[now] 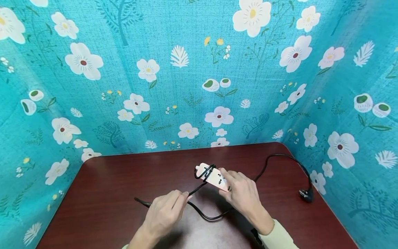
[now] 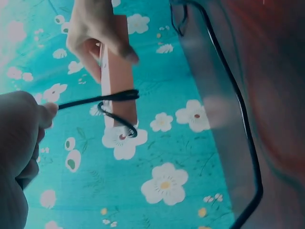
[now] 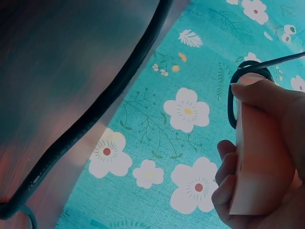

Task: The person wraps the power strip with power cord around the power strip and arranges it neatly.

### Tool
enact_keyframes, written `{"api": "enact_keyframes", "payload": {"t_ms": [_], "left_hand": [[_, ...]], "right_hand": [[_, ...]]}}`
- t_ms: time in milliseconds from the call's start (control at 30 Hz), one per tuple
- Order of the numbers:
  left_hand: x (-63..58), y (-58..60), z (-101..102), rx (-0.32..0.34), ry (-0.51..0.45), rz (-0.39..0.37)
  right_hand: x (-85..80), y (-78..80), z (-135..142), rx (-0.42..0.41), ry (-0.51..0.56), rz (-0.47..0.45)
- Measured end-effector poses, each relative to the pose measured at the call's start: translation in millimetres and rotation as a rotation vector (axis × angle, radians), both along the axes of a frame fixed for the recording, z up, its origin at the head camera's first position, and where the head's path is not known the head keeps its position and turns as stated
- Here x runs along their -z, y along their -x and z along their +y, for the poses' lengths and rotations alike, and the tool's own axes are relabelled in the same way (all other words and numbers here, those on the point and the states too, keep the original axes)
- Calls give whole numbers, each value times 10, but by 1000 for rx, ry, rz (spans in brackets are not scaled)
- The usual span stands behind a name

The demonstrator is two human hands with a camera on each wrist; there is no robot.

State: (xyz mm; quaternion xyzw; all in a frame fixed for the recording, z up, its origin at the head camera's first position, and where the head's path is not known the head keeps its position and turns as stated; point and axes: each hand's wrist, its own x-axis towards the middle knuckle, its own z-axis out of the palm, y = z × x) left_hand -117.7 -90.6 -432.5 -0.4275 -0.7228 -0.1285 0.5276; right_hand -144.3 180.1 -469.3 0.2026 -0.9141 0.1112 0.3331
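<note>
A white power strip (image 1: 212, 175) is held up over the table, tilted, its socket side showing in the head view. My right hand (image 1: 244, 192) grips its near end, thumb on one side and fingers on the other. The black cord (image 1: 198, 188) is wound around the strip's far end. My left hand (image 1: 166, 211) pinches that cord and holds it stretched out from the strip. In the left wrist view the strip (image 2: 121, 76) hangs with the cord looped round its lower part. The right wrist view shows the strip (image 3: 262, 162) in my right palm.
More black cord (image 1: 208, 218) curves below the hands. The plug (image 1: 306, 195) lies at the right side of the dark red table (image 1: 109, 186). A teal flowered cloth (image 1: 186, 86) stands behind and at both sides.
</note>
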Motion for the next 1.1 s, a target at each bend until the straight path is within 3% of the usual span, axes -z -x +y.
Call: {"api": "enact_keyframes", "payload": {"t_ms": [267, 533, 700, 967, 1100], "left_hand": [[-67, 102, -103, 25, 233, 143], [-97, 262, -144, 76, 273, 165], [-136, 335, -179, 112, 298, 182], [-164, 432, -166, 149, 320, 152], [-157, 433, -123, 172, 305, 33]], "right_hand": [[15, -109, -54, 15, -63, -90], [31, -183, -115, -23, -91, -128], [38, -226, -172, -93, -117, -123], [19, -243, -185, -205, -195, -93], [23, -244, -172, -313, -232, -69]]}}
